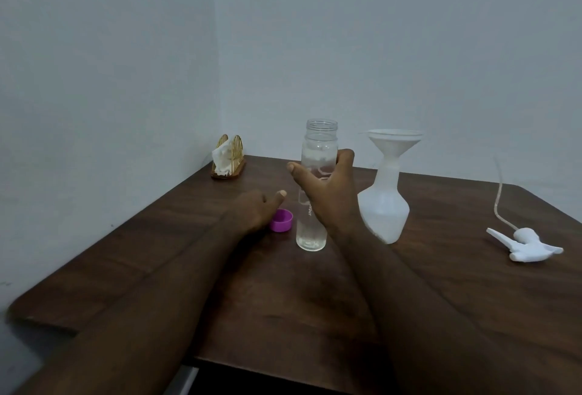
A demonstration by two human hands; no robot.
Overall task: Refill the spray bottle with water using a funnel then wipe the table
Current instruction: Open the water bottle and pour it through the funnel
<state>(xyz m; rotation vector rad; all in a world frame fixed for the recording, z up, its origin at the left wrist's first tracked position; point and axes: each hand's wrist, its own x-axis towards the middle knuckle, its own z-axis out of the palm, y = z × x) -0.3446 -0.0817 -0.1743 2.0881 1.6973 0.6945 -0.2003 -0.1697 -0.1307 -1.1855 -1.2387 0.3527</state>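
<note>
reaching our right hand [327, 196] with fingers spread around the uncapped water bottle [316, 186], left hand [255, 210] loosely open, we must grip, then pour into the funnel [393, 142].

Dark wood-grain table [441, 284] (slight sheen), clear glossy bottle [318, 148], matt white plastic funnel [393, 142]
</note>
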